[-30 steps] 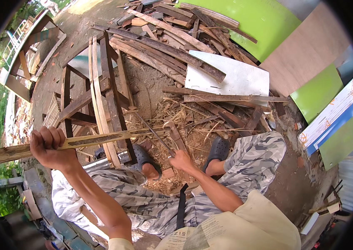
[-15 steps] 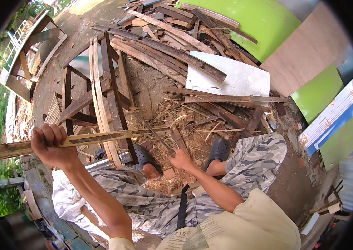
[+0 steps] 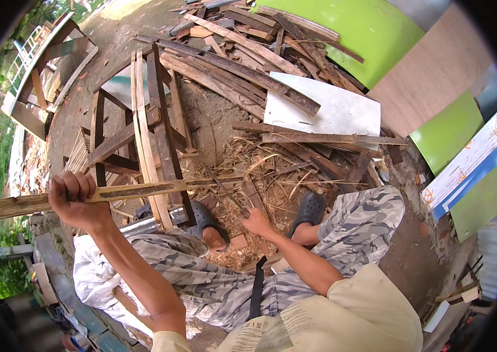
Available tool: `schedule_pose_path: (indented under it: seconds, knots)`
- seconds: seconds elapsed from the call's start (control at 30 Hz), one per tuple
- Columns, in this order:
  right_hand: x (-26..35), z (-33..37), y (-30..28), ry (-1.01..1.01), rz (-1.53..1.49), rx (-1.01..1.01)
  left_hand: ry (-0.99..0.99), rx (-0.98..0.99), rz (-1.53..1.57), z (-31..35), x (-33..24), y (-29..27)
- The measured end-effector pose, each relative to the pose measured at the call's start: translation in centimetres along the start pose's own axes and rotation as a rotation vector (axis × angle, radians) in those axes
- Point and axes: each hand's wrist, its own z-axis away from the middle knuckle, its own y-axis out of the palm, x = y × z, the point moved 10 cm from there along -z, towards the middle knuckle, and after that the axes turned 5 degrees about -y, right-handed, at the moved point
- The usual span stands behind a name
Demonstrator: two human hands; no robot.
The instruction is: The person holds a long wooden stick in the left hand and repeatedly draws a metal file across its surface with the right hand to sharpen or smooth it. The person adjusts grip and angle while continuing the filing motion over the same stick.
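Note:
My left hand is wrapped round a long wooden strip, with its rough end sticking out to the left. The strip runs nearly level to the right, across a wooden frame and past two pale slats leaning there. Its far end tapers over the shavings on the ground. My right hand is closed on a knife, whose long, dark, narrow blade points up and left beside the strip's tapered end. Whether the blade touches the strip I cannot tell. The knife's handle is mostly hidden in my fist.
Wood shavings litter the ground between my feet in dark clogs. Beyond lie a white board and a pile of old timber. Green panels lean at the right. Another wooden frame stands far left.
The strip has shifted slightly to the right, its left end now closer to my left hand's side of the view. The knife blade has moved slightly, its tip a little further right.

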Motion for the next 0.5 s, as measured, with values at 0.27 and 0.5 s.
schedule_pose_path:
  seconds: [0.27,0.5]
  knots:
    - [-15.6,-0.5,-0.3,0.504,-0.071,0.110,0.025,-0.034,-0.012,0.5,-0.3,-0.3]
    - [1.5,0.8,-1.4,0.096,0.096,0.046,0.007,0.071,0.050,1.1,-0.3,0.4]
